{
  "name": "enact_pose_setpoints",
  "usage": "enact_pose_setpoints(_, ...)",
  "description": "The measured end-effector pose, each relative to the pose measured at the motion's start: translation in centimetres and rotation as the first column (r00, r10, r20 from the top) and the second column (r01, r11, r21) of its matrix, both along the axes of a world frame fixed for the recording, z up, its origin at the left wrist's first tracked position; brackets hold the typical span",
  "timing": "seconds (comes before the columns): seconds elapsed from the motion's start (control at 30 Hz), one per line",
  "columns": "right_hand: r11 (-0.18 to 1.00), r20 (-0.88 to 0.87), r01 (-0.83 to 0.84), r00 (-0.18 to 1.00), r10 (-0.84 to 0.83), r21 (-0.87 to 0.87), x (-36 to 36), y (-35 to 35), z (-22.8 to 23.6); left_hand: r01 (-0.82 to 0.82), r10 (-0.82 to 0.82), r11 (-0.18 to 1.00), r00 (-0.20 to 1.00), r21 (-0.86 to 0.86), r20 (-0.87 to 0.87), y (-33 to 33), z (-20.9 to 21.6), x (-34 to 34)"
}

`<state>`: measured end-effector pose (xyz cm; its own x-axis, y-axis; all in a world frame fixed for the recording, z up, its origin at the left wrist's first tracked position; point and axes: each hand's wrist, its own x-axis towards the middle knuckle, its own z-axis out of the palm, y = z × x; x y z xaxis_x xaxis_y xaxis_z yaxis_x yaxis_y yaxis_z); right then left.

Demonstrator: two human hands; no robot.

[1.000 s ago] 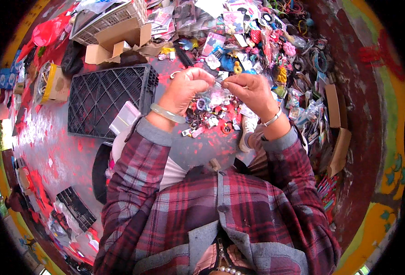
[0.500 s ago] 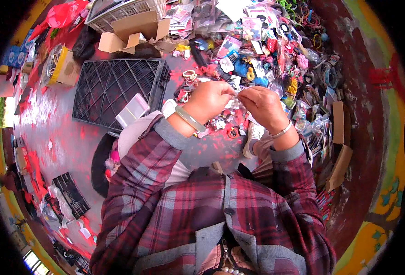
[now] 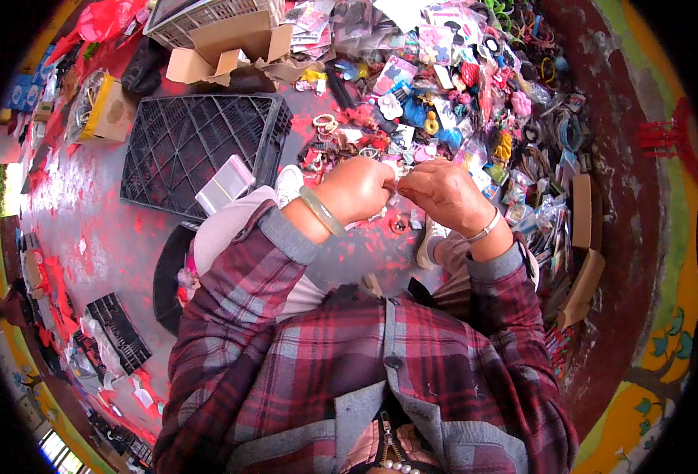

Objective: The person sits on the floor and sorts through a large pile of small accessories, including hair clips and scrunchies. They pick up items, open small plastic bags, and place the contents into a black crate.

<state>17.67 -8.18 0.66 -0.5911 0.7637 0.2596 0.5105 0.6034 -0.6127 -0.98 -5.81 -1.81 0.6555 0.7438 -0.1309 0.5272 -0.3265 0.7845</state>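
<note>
My left hand (image 3: 357, 188) and my right hand (image 3: 447, 193) meet fingertip to fingertip above the floor between my knees. Both sets of fingers are pinched together. Whatever lies between them is too small or too hidden to name. Just beyond the hands spreads a heap of small hair accessories and packets, with a white flower piece (image 3: 390, 106), a yellow ornament (image 3: 431, 122) and beaded hair ties (image 3: 325, 124) in it. A stack of clear plastic sleeves (image 3: 226, 186) rests by my left knee, against a black plastic crate (image 3: 199, 150).
An opened cardboard box (image 3: 230, 49) and a pale plastic basket (image 3: 199, 22) stand at the far left. Another carton (image 3: 102, 109) sits farther left. Cardboard flaps (image 3: 582, 288) edge the heap on the right. A black grid tray (image 3: 118, 333) lies on the left floor.
Both hands have come slightly down toward me, still touching at the fingertips. The left hand has rolled over so that its back shows more. The heap looks unchanged.
</note>
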Motion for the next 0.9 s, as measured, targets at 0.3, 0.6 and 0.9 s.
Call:
enact_pose_setpoints(0.3,0.998,-0.004,0.062,0.998,-0.063,-0.015,0.1,0.0,-0.5,0.028,-0.026,0.999,0.996,0.033,-0.085,-0.7,0.4,-1.1)
enact_pose_setpoints(0.6,0.984,-0.085,0.066,0.993,-0.081,-0.163,0.0,0.0,-1.2,-0.046,0.027,0.984,0.994,0.174,0.108,-1.4,1.0,-2.4)
enact_pose_setpoints(0.9,0.591,-0.176,0.334,0.747,-0.641,-0.735,2.5,3.1,-5.9,0.191,-0.195,0.972,0.981,0.134,0.021,-5.0,1.2,-2.4)
